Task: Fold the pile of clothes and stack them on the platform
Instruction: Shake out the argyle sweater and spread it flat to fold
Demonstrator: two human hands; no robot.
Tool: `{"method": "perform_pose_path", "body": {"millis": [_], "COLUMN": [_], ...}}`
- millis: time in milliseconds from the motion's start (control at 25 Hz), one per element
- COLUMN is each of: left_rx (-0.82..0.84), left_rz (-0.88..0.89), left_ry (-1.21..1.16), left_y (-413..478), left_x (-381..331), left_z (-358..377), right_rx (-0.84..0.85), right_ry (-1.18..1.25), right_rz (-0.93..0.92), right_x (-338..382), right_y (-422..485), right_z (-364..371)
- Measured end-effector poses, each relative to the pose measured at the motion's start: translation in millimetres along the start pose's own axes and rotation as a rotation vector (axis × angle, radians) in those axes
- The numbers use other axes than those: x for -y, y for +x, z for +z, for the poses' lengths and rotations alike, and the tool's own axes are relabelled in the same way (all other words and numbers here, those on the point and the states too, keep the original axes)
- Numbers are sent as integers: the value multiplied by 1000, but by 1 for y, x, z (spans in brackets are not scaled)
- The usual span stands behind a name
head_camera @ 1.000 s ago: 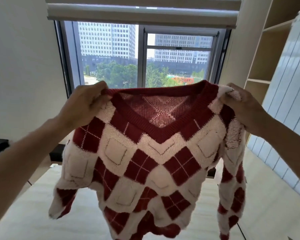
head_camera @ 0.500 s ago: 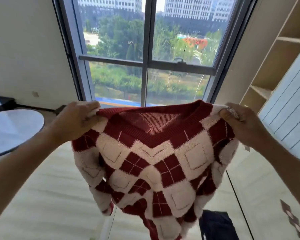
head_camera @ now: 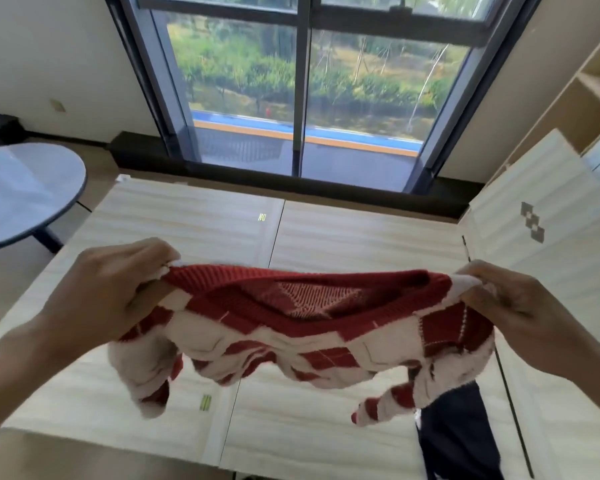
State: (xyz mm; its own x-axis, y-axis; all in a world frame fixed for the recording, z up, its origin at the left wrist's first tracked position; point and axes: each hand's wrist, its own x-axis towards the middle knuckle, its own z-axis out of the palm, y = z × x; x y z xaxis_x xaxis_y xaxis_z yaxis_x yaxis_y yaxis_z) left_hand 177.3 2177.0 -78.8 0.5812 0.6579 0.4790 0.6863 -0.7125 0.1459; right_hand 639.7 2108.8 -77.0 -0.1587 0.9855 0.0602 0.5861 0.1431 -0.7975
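Sweater, red and white, hangs over the pale platform. A second ago I held it upright; now it tips flat and lower, likely to be laid out for folding. A dark garment lies beneath its right side. My left hand and right hand each pinch a shoulder.

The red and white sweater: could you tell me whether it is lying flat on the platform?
No, the left hand and right hand hold the sweater up by its shoulders, and it hangs bunched.
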Motion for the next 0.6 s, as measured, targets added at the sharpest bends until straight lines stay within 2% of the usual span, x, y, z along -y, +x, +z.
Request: {"method": "perform_pose_path", "body": {"millis": [80,200,320,400,480,520,600], "left_rx": [80,188,189,205,381,460,635], "left_rz": [-18,-70,-114,-328,-513,-515,-458], "left_ry": [-47,-81,130,303,264,195,86], "left_y": [25,74,118,125,87,51,-46], "left_x": [35,114,198,234,240,232,202], "left_z": [26,106,221,316,423,474,562], "right_rx": [23,44,-22,-193,-273,-242,-103], "right_ry": [-9,-78,-211,-280,-317,-314,-281], "right_rz": [37,121,208,333,504,538,477], "right_x": [-22,-78,-168,-230,-296,-320,-370], "right_y": [39,130,234,291,311,302,255], "right_z": [9,49,112,165,237,276,368]}}
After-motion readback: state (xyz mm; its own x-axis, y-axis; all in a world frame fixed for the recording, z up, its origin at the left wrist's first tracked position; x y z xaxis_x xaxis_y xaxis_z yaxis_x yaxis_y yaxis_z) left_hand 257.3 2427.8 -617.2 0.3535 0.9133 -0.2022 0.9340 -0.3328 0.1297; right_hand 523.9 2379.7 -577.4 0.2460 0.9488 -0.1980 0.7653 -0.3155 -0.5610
